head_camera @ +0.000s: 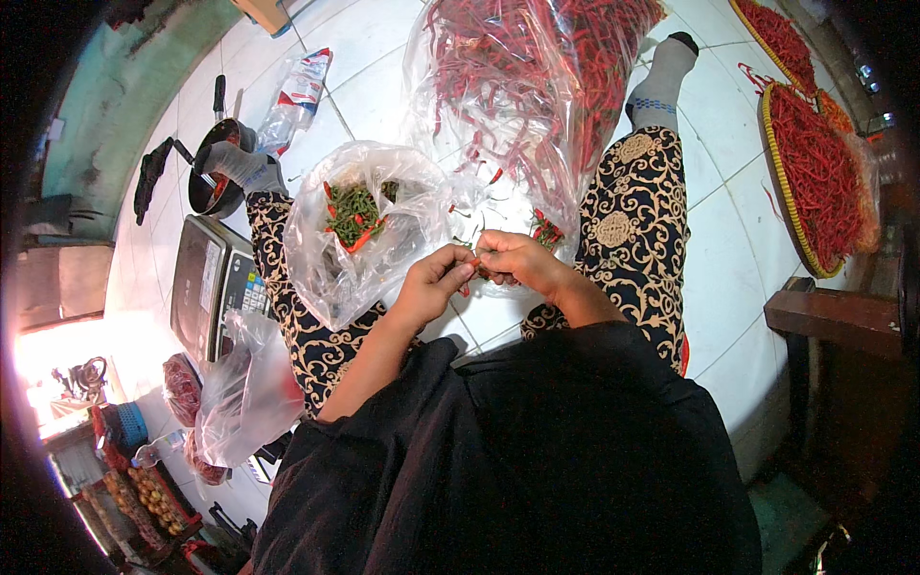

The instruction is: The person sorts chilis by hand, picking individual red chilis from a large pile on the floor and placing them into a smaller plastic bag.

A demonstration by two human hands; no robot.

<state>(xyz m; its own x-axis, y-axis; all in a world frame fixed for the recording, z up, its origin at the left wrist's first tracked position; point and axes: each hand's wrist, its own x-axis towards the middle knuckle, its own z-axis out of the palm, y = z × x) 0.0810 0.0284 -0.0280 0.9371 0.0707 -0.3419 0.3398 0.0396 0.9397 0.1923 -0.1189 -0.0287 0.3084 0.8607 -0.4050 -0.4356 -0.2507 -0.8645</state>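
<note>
My left hand [433, 282] and my right hand [523, 263] meet over the white tiled floor between my legs. Their fingertips pinch a small red chili pepper [475, 263], partly hidden by the fingers. Just past my right hand lies a little pile of red chilies with green stems [548, 230]. Left of my hands, an open clear plastic bag [316, 269] holds a heap of green chili stems [353, 208] with some red pieces. Beyond the hands, a large clear plastic bag [431, 93] lies full of long red chilies [611, 65].
A digital scale [198, 284] stands left of my patterned trouser leg, near dark pans [208, 194] by my foot. A plastic bag [244, 395] is below it. Round trays of red chilies [812, 172] and a wooden furniture edge [834, 316] are at right.
</note>
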